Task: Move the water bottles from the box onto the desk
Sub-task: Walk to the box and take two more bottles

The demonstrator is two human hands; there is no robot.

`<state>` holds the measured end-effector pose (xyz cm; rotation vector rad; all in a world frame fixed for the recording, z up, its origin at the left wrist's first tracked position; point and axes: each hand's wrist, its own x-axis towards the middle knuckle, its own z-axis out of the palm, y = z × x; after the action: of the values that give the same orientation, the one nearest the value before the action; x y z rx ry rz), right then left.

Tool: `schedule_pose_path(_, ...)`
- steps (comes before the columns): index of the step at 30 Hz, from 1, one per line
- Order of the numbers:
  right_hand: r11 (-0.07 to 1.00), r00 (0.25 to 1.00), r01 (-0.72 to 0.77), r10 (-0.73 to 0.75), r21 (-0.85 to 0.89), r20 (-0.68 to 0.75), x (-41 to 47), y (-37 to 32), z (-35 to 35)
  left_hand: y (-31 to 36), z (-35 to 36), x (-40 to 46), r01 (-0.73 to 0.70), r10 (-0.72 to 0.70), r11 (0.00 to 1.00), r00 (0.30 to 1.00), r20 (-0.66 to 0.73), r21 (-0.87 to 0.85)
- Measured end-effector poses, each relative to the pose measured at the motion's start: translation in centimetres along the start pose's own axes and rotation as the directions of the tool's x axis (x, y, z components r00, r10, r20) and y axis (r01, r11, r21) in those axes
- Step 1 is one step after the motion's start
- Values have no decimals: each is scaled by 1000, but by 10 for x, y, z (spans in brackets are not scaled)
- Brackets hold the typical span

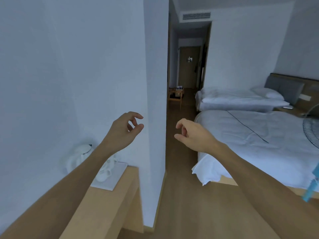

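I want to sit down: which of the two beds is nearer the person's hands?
The near bed, its white sheet corner hanging beside the right hand. The other bed lies beyond it, toward the door.

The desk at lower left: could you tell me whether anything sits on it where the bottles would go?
Partly. A white tray with a kettle and cups fills the far end of the desk; the near part shows bare wood. Both hands, left and right, hold nothing. No bottles or box clearly visible.
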<state>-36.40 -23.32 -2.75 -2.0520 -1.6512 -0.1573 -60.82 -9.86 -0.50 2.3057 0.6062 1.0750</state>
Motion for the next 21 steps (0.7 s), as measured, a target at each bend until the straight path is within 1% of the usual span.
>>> schedule_pose_path(7,989,988,-139,136,-45,-68,10,87,-27,19,74,76,-65,63,998,995,73,23)
schedule_pose_path(11,978,981,-184,176,-95,-81,31,130,-27,14,115,128,-113,108,992,991,79,56)
schedule_pose_path(15,971,976,-208,197,-119,-98,71,174,-20,-3,156,189,-168,162,984,983,90,58)
schedule_pose_path(21,954,962,-268,257,-133,-94,150,244,-3,-36,210,293,-216,216,976,972,96,-3)
